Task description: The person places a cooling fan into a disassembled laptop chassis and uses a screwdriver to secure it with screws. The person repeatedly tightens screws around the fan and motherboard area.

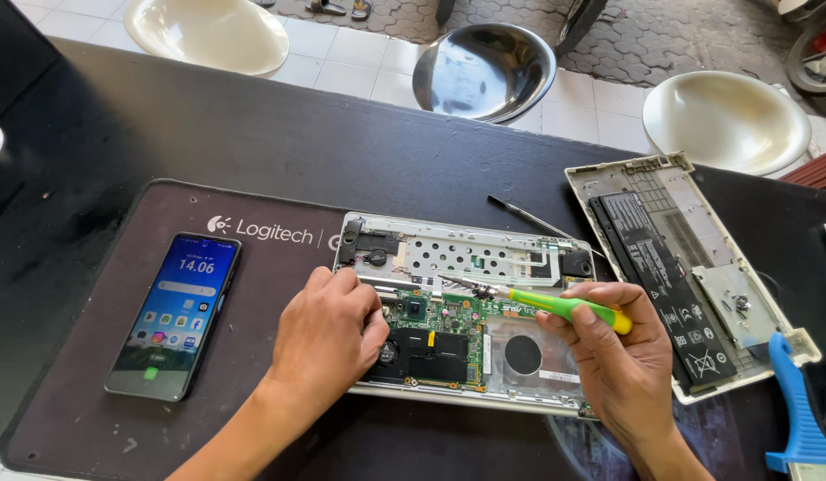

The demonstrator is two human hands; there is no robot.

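Hands, two: right hand [622, 356] holds one screwdriver [556, 305] over one laptop [466, 312].

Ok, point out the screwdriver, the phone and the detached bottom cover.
screwdriver [564, 307], head view, on its green handle.
phone [175, 313], head view, middle of its lit screen.
bottom cover [664, 177], head view, on its pale inner panel.

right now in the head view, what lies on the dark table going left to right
phone → left hand → opened laptop base → right hand holding a green and yellow screwdriver → removed cover with the black battery → blue tool
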